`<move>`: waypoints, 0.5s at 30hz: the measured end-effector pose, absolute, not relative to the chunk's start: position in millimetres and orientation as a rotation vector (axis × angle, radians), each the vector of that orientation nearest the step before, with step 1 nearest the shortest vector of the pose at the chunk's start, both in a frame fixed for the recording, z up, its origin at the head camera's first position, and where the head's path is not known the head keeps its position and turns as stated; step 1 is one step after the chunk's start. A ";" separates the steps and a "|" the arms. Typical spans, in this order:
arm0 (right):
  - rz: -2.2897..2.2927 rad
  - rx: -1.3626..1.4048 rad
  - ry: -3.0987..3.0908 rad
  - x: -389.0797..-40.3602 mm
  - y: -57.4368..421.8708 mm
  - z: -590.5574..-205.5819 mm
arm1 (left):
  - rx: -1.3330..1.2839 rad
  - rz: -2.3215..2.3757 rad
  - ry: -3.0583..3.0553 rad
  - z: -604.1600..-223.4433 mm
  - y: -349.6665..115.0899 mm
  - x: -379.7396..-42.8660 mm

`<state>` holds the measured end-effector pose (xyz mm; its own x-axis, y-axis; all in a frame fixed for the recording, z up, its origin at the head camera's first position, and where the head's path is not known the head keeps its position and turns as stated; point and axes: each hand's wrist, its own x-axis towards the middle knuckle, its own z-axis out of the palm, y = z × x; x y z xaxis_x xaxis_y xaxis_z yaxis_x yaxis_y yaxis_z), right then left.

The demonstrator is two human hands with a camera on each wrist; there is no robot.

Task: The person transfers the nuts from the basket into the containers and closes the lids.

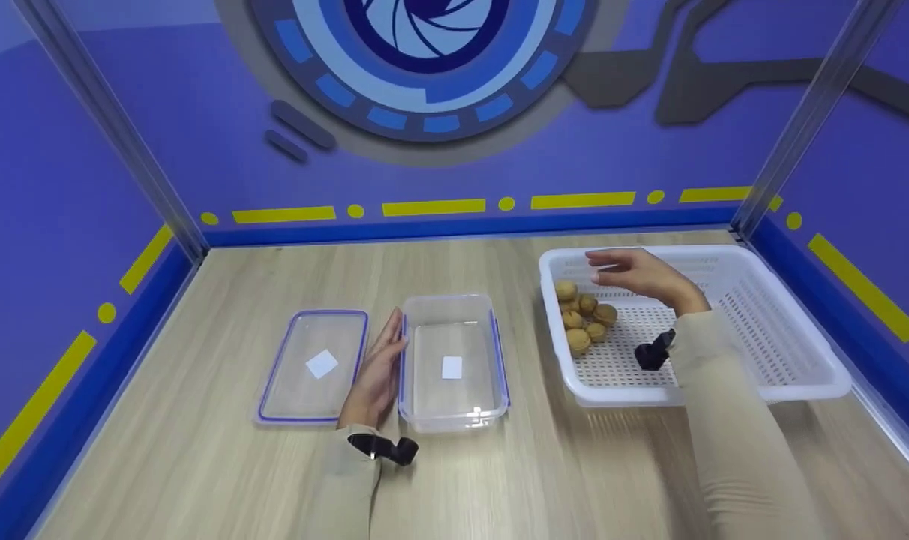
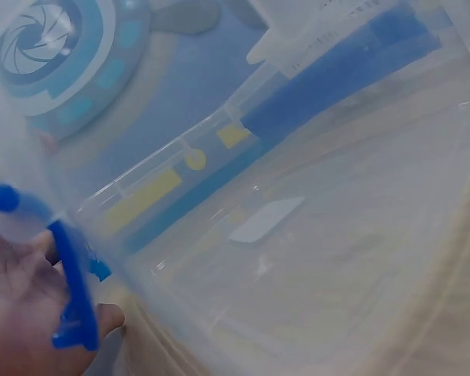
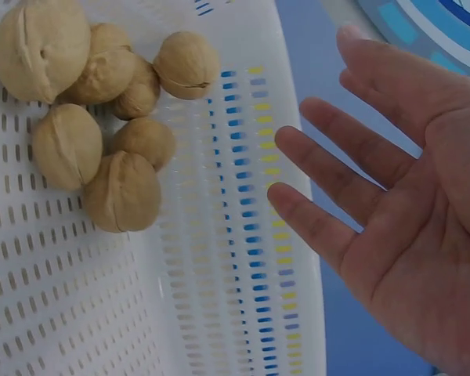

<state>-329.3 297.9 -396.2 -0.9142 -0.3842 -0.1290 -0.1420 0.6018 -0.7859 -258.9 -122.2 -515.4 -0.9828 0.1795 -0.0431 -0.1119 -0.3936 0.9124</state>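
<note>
Several walnuts (image 1: 577, 341) lie bunched along the left side of a white perforated basket (image 1: 799, 391). Over the basket hovers my right hand (image 1: 644, 276), its fingers spread and nothing in its grasp; the right wrist view shows the bare palm apart from the walnuts (image 3: 124, 192). My left hand (image 1: 376, 379) stands on edge against the left side of a clear plastic container (image 1: 454, 412), fingers straight along its wall. That container has blue-trimmed sides and a white label on its base. In the left wrist view, the clear wall partly covers the left hand (image 2: 23, 305).
A clear lid with a blue seal (image 1: 304, 397) lies flat on the wooden table (image 1: 229, 480), left of my left hand. Purple panels with a blue lower border (image 1: 439, 229) enclose the table at the back and sides.
</note>
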 end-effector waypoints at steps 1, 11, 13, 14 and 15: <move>-1.219 -0.426 2.551 -330.6 296.1 -397.9 | 0.077 2.482 1.627 -516.1 -121.6 -259.2; -1.183 -0.399 2.589 -340.1 282.0 -414.3 | 0.024 2.470 1.626 -517.2 -121.1 -260.9; -1.171 -0.402 2.596 -342.1 279.4 -416.8 | 0.024 2.473 1.620 -516.8 -121.8 -261.3; -1.171 -0.397 2.594 -343.0 278.2 -417.9 | 0.032 2.474 1.624 -516.8 -122.1 -261.8; -1.167 -0.396 2.596 -343.9 277.0 -418.8 | 0.036 2.476 1.624 -516.4 -122.3 -262.1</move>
<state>-343.9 277.0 -418.8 -0.9271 -0.3519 -0.1290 -0.1371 0.6388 -0.7571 -262.1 -122.3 -516.4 -0.9835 0.1632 -0.0782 -0.1367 -0.3869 0.9119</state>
